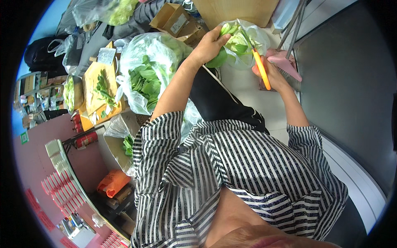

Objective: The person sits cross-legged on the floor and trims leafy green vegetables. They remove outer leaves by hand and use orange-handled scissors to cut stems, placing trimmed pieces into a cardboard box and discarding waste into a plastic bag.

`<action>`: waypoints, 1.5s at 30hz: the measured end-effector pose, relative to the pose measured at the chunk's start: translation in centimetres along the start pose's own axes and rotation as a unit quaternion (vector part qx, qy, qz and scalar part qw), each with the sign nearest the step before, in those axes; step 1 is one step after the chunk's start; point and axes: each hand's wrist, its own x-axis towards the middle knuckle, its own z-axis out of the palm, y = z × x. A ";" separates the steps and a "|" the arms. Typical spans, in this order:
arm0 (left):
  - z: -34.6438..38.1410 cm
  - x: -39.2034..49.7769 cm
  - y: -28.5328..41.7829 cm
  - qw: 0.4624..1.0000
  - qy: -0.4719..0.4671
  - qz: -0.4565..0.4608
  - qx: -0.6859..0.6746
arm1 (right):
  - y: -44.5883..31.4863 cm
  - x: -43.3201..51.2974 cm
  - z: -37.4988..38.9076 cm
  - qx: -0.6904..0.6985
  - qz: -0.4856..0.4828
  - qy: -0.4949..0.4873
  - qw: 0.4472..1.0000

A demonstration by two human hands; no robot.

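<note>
My left hand point(211, 45) grips a leafy green vegetable, its pale base point(229, 28) pointing up and right and its green leaves hanging below my fingers. To the right, my right hand point(269, 72) is closed around an orange-handled knife point(261, 68). Its narrow blade points up and left, close to the vegetable's base. Under both hands stands a clear plastic bag point(262, 35) holding pale and green leaf pieces. A large translucent bag point(176, 46) full of green leafy vegetables sits left of my left forearm.
A wooden board point(93, 82) at the left bears cut greens and a cleaver point(106, 55), beside a bowl of chopped vegetables point(69, 93). Open cardboard boxes point(170, 18) lie at the top. A pink dustpan point(283, 62) is right of my right hand, near a dark panel point(344, 80).
</note>
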 end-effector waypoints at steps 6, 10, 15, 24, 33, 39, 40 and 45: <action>2.4 1.7 -0.6 0.996 -0.031 -0.049 -0.068 | -0.7 0.6 -1.3 -0.100 0.000 0.010 0.995; 2.9 3.0 -0.9 0.996 -0.021 -0.054 -0.071 | 0.3 1.2 -2.5 -0.148 0.000 -0.007 0.989; 3.7 3.9 -1.8 0.989 -0.042 -0.067 -0.122 | 1.9 1.8 -2.9 -0.141 0.008 -0.028 0.990; 5.5 5.6 -3.7 0.989 -0.025 -0.121 -0.081 | 4.5 1.4 -0.8 0.026 0.117 -0.079 0.990; 6.1 8.0 -7.9 0.977 -0.026 -0.195 -0.080 | 5.7 3.1 -0.3 0.025 0.153 -0.077 0.985; 6.7 9.8 -11.9 0.980 -0.026 -0.195 0.028 | 7.2 3.5 0.3 -0.008 0.224 -0.093 0.970; 6.7 9.9 -12.1 0.980 -0.024 -0.195 0.041 | 7.2 3.5 0.3 0.002 0.241 -0.100 0.965; 7.1 8.9 -10.9 0.923 0.063 -0.117 0.362 | 5.3 2.7 0.5 -0.030 0.193 -0.076 0.978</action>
